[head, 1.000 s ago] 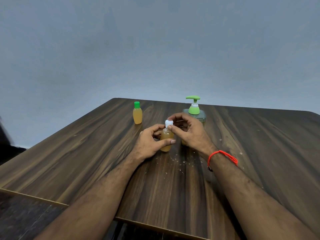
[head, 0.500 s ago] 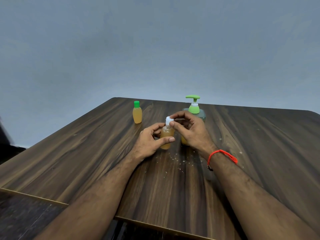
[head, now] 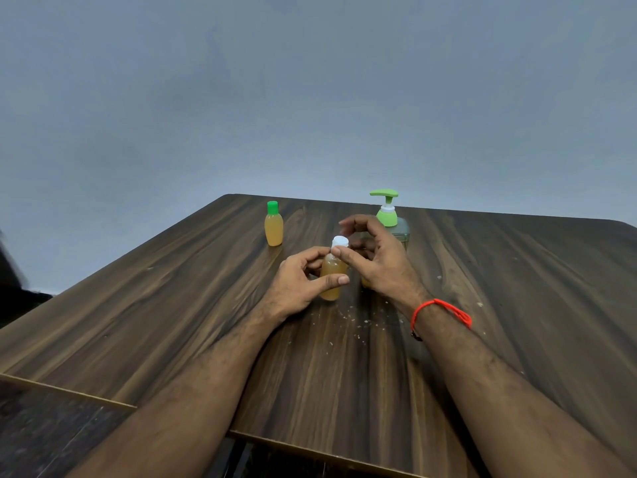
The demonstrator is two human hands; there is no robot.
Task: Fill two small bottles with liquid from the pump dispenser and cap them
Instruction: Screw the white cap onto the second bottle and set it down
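The right hand (head: 375,260) has loosened on the white cap (head: 340,241), now only thumb and forefinger pinching it. The left hand (head: 303,281) grips the bottle (head: 331,276) beneath. A crooked cap could leak or tip.

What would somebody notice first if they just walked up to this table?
Probably the two hands in the middle: the left hand holds a small bottle of orange liquid while the right hand pinches its white cap. Behind them stand a bright green pump dispenser and, to its left, another small bottle with a green cap.
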